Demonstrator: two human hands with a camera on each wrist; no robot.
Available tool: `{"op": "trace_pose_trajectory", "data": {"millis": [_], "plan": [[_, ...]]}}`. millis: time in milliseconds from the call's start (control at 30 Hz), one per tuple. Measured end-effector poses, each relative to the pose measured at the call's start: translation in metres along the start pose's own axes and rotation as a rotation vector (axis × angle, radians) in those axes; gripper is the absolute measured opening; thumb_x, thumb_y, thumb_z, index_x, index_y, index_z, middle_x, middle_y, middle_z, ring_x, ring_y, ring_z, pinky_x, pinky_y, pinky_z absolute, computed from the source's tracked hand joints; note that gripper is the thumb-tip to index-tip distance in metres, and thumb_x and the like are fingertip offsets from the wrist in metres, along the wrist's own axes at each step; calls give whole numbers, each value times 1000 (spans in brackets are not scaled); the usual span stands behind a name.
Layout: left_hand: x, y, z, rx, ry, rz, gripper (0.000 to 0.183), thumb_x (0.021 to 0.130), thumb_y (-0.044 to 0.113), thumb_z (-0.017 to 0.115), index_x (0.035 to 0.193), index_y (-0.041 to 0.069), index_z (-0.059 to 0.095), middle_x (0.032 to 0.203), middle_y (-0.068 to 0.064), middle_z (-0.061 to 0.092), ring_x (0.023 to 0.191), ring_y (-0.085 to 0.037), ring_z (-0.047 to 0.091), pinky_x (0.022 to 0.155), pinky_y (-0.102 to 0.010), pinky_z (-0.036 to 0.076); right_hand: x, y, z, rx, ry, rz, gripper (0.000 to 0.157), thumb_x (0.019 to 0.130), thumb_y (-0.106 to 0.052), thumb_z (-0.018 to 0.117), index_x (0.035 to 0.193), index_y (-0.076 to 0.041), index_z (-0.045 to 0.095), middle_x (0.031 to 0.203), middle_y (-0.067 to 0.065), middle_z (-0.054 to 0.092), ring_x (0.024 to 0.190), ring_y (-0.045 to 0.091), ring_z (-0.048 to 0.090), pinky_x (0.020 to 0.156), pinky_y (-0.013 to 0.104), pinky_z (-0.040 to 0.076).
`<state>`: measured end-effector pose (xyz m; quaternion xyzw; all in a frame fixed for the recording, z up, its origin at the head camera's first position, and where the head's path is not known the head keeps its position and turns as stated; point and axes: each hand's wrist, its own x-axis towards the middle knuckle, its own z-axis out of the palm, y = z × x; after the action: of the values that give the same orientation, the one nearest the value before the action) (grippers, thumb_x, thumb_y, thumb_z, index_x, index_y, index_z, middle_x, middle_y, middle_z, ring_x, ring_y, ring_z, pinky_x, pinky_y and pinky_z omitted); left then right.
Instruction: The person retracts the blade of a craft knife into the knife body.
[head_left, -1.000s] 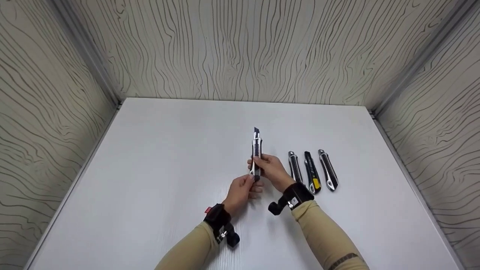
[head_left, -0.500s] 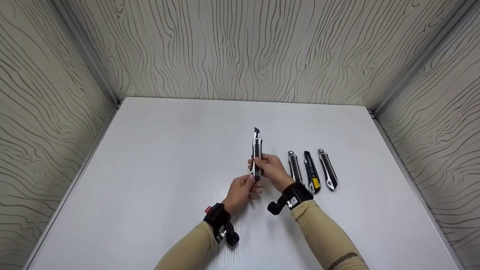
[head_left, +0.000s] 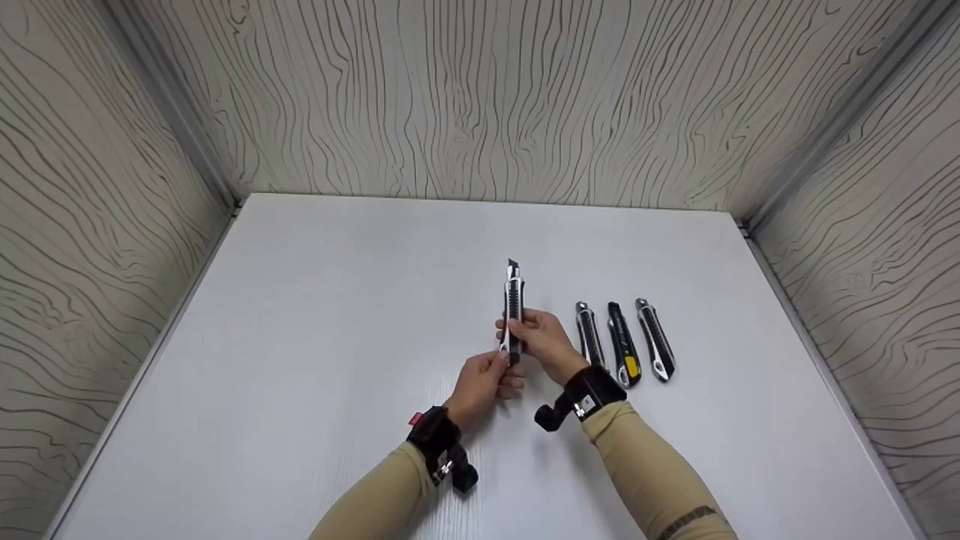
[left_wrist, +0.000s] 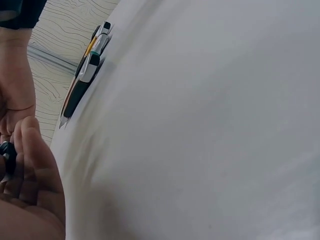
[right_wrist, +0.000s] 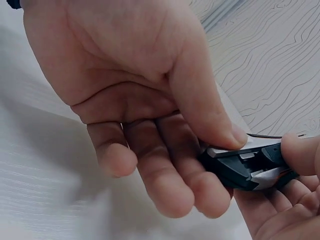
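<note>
A silver-and-black utility knife (head_left: 514,300) is held above the table, blade tip pointing away from me. My right hand (head_left: 547,341) grips its handle from the right, thumb lying on the upper face. At the handle's butt end, my left hand (head_left: 476,382) pinches it between thumb and fingers. The right wrist view shows the dark butt of the utility knife (right_wrist: 235,167) close up, with the right thumb pressing on top. In the left wrist view only a small dark part of the utility knife (left_wrist: 7,155) shows; the hands hide the rest.
To the right lie three more utility knives side by side: a silver-and-black one (head_left: 589,330) partly behind my right wrist, a black one with a yellow slider (head_left: 624,345), and another silver-and-black one (head_left: 656,341). Wood-patterned walls (head_left: 480,97) enclose the white table (head_left: 300,337).
The right thumb has slid slightly toward the butt end, and the blade tip sits a little lower, with less of it showing. Both hands keep their hold on the utility knife.
</note>
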<state>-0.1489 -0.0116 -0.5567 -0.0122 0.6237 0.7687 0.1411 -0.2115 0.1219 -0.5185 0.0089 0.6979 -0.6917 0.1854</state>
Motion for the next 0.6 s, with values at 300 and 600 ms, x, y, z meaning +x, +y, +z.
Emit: {"op": "trace_pose_trajectory", "data": {"millis": [300, 600], "plan": [[-1, 1, -1, 13, 0, 6, 35, 105, 17, 42, 110, -14, 58, 87, -8, 72, 71, -7, 67, 70, -29, 60, -1, -1, 0, -26, -15, -10, 34, 96, -6, 56, 127, 9, 52, 119, 21, 67, 95, 15, 68, 90, 30, 55], [0, -1, -1, -16, -9, 5, 34, 105, 14, 41, 109, -16, 57, 84, -4, 69, 71, -7, 65, 64, -21, 55, 0, -1, 2, -29, 15, 27, 31, 97, -6, 56, 126, 5, 55, 117, 17, 69, 95, 14, 67, 87, 29, 54]]}}
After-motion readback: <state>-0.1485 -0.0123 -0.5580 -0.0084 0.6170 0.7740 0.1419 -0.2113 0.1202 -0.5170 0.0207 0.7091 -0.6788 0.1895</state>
